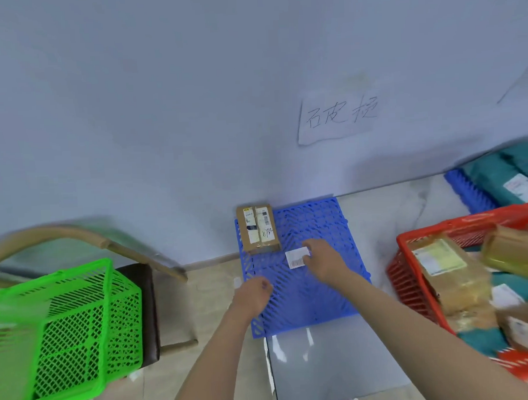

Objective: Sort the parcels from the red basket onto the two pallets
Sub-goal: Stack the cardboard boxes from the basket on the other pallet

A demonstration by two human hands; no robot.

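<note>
Right hand (pixel 321 259) fingers pinch small white label (pixel 297 258) over blue pallet (pixel 318 297) beside brown parcel (pixel 258 228); left hand (pixel 253 292) fingers curled, empty.

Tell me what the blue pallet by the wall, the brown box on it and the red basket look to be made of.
Blue slatted pallet: seemingly moulded plastic, from its uniform colour and open grid. Brown box: cardboard, matte, with glossy tape and paper labels. Red basket: probably plastic, given its lattice walls and slight sheen.
</note>
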